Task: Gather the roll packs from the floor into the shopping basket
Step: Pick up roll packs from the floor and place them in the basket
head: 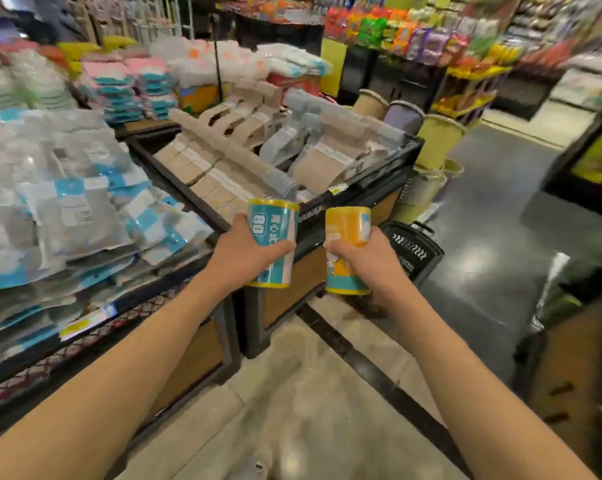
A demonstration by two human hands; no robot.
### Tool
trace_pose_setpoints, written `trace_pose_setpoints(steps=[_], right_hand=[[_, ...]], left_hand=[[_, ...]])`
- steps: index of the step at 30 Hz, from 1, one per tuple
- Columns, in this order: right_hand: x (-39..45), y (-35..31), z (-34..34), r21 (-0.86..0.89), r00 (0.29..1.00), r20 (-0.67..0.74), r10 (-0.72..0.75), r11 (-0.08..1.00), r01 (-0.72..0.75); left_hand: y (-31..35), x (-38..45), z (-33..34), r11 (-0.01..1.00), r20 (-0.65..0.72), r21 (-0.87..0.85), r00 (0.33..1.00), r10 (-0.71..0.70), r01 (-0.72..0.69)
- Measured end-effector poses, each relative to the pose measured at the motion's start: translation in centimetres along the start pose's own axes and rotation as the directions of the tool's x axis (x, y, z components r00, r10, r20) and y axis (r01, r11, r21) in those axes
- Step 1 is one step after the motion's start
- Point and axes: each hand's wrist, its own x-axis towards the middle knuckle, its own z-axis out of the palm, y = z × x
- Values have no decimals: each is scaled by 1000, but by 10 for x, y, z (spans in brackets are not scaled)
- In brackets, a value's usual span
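Head view: a teal roll pack [274, 242] with yellow rims and a white "80" is gripped upright by the left hand [247, 252], fingers curled round it. At its 3 o'clock, just apart, a yellow-and-teal roll pack [347, 249] is clasped by the right hand [368, 259]. A black shopping basket [413, 249] stands on the floor at 3 o'clock of that hand.

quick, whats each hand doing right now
Left hand: closed around the teal roll pack, held upright.
Right hand: closed around the yellow roll pack, held upright.
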Motion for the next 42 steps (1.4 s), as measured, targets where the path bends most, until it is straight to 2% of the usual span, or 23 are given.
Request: trace_pose_setpoints(steps=[6, 9, 12, 21, 27, 31, 35, 42], right_hand=[[45, 48, -103, 36, 963, -226, 146, 989, -141], [66, 63, -141, 33, 910, -355, 213, 976, -216], [89, 80, -176, 101, 844, -457, 280, 959, -263], [137, 137, -280, 279, 716, -568, 406, 913, -296], [174, 201, -374, 308, 686, -592, 423, 905, -293], [213, 229, -441, 323, 684, -584, 437, 898, -299], [260, 249, -496, 307, 728, -558, 399, 914, -265], [368, 281, -538, 285, 781, -486, 391, 916, -281]], left_hand=[[55, 82, 109, 994, 257, -22, 960, 108, -106], [82, 121, 156, 989, 337, -35, 930, 147, -144], [112, 154, 200, 984, 403, -43, 898, 177, -175], [189, 207, 347, 962, 564, -67, 785, 256, -265], [248, 220, 466, 949, 640, -79, 714, 283, -305], [287, 238, 534, 954, 634, -49, 729, 258, -295], [320, 265, 582, 950, 593, 8, 766, 247, -313], [349, 329, 637, 967, 517, 41, 834, 193, -250]])
